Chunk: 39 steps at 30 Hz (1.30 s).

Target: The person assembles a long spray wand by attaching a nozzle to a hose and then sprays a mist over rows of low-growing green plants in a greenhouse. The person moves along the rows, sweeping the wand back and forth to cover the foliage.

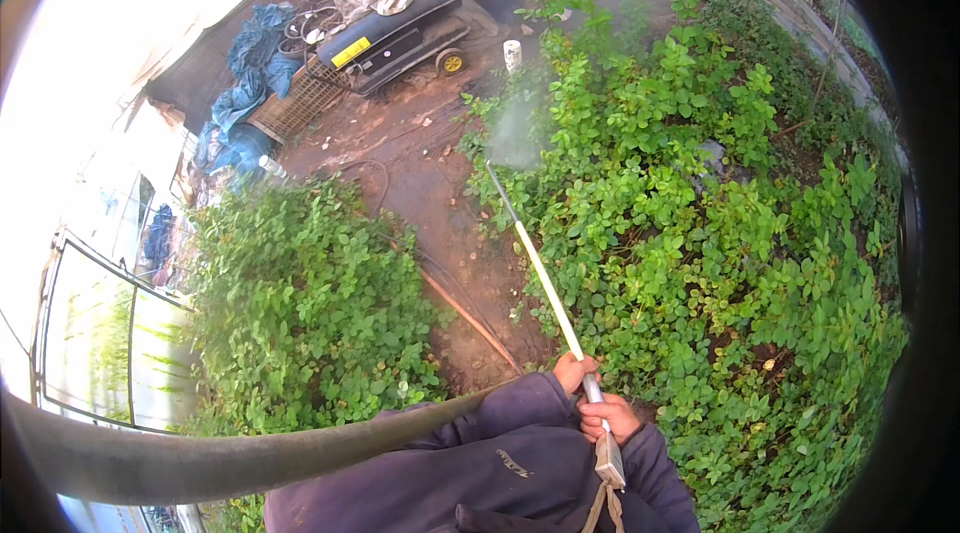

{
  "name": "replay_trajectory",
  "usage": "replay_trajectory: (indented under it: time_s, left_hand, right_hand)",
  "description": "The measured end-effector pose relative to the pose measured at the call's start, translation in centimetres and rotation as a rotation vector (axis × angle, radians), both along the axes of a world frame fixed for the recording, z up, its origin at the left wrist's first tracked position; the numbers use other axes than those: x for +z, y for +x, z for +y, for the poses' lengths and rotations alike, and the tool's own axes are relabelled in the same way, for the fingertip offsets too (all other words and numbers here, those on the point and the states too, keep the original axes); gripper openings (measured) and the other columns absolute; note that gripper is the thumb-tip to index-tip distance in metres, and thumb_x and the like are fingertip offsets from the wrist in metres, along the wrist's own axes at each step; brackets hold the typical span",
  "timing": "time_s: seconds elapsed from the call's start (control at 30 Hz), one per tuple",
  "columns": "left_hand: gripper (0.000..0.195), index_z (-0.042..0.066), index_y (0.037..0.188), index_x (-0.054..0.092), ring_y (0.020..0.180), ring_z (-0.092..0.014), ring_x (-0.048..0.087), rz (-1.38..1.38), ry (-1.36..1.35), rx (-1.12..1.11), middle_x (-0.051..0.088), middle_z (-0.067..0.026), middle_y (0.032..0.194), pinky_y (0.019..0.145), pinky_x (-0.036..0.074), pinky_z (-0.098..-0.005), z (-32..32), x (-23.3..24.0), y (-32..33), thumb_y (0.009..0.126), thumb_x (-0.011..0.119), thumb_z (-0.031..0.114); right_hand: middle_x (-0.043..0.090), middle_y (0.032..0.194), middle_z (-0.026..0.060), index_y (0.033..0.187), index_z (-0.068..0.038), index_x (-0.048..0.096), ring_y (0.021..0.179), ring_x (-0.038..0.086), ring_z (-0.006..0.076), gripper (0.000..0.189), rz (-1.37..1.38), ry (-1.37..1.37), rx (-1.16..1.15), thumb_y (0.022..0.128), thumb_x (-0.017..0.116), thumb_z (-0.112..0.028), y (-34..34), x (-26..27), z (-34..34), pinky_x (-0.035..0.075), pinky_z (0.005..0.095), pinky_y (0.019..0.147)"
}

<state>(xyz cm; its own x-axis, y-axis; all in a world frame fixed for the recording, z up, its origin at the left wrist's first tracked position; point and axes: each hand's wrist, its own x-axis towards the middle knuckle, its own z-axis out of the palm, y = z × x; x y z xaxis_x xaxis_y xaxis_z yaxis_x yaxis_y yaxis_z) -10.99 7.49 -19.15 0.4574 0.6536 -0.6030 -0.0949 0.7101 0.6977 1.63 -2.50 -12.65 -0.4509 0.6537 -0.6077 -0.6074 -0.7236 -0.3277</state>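
A long spray lance (550, 287) reaches forward from my body, its upper part pale yellow and its tip section dark metal. My left hand (573, 372) is wrapped around the shaft. Just behind it, my right hand (611, 417) grips the handle. A pale box-like end piece (609, 462) sticks out below the right hand, with a tan strap (604, 507) hanging from it. From the lance's tip, white mist (519, 134) spreads over the leafy green bushes (645, 180) on the right.
A thick pipe (247, 458) crosses the lower left before my body. Bushes (315, 293) also grow on the left. Along the dirt path (457, 225) lies an orange hose (469, 315). Farther back are a wheeled cylindrical heater (394, 30), a plastic crate (296, 101) and blue netting (251, 75).
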Motion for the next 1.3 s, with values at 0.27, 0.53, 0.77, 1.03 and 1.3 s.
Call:
replay_trajectory:
  time_s: [0.27,0.53,0.77,1.03,1.3]
  left_hand:
    - [0.022,0.003,0.108,0.048,0.072,-0.018,0.058,-0.266,0.141,-0.008,0.058,-0.0076,0.079,0.065,0.048,-0.0306,-0.4,5.0,0.9,0.088,0.057,0.008]
    - [0.024,0.004,0.113,0.047,0.076,-0.016,0.057,-0.386,0.254,-0.117,0.057,-0.0054,0.083,0.067,0.047,-0.0284,-0.9,8.6,2.0,0.091,0.055,0.007]
    - [0.027,0.003,0.112,0.047,0.071,-0.017,0.059,-0.272,0.266,-0.027,0.059,-0.0072,0.082,0.062,0.048,-0.0296,-2.1,5.9,3.1,0.088,0.057,0.005]
    - [0.009,0.0,0.082,0.061,0.062,-0.021,0.059,0.167,0.099,-0.04,0.062,-0.0114,0.069,0.056,0.047,-0.0342,-2.0,0.1,1.5,0.079,0.061,0.008]
    - [0.012,0.0,0.082,0.062,0.064,-0.021,0.059,0.081,0.068,-0.09,0.062,-0.0113,0.071,0.058,0.046,-0.0336,-1.9,0.4,0.9,0.083,0.058,0.011]
  right_hand:
    - [0.047,0.057,0.0033,0.099,0.001,0.051,0.04,0.045,0.0139,0.02,-0.465,0.246,-0.074,0.083,0.061,-0.003,-0.3,3.2,-1.0,0.04,0.0278,0.04]
    - [0.054,0.064,0.0045,0.097,0.001,0.055,0.043,0.048,0.0123,0.021,-0.55,0.32,-0.167,0.079,0.063,-0.007,0.3,5.6,-2.7,0.04,0.0256,0.041]
    - [0.045,0.057,0.0038,0.102,0.001,0.05,0.04,0.045,0.0173,0.022,-0.285,0.306,-0.142,0.085,0.06,-0.005,1.6,3.1,-3.1,0.041,0.0323,0.041]
    - [0.041,0.059,0.0001,0.105,-0.003,0.055,0.044,0.041,0.013,0.015,0.172,0.011,-0.026,0.091,0.054,-0.008,1.9,-1.6,-2.8,0.036,0.0322,0.046]
    - [0.043,0.057,-0.0007,0.095,-0.004,0.054,0.043,0.042,0.0121,0.011,0.143,0.026,-0.054,0.088,0.06,-0.01,1.4,-0.9,-2.8,0.034,0.0287,0.043]
